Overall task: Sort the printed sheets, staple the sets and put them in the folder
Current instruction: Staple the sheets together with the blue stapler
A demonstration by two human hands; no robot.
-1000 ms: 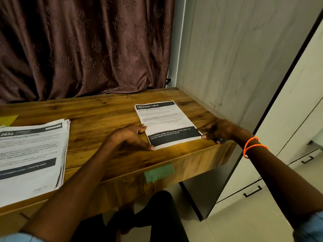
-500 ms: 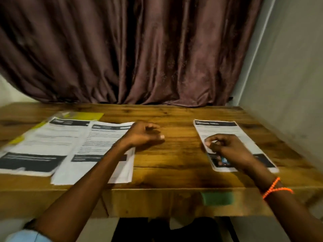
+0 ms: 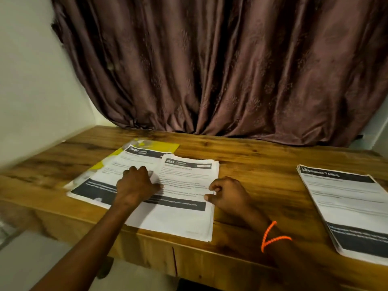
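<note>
Working at the middle stack of printed sheets (image 3: 186, 198), the one headed 2652, the person is bringing both hands onto it in the head view, the only view there is. The left hand (image 3: 136, 185) is lying knuckles-up where this stack overlaps the 3800 sheets (image 3: 109, 175); its fingers are curling down on a lifted bit of paper, though whether they are truly pinching it cannot be told. The right hand (image 3: 228, 196) is sitting at the stack's right edge with thumb and forefinger bent toward each other, tips nearly meeting at the paper's edge, apparently about to peel the top sheet; a firm grip is not yet showing. An orange bracelet (image 3: 273, 236) is circling that wrist. A third pile, the dressing-table sheets (image 3: 348, 206), is lying well apart at the right end of the wooden desk (image 3: 262, 164), and the yellow folder (image 3: 161, 146) is peeking out from beneath the 3800 sheets, near the brown curtain (image 3: 231, 70). The task is looking early: piles are forming and no stapler is showing. To lift well, the left hand should be pressing the stack flat while the right is taking a single leaf by its edge, since thin sheets are likely clinging together and the overlapped pile could be dragged askew.
</note>
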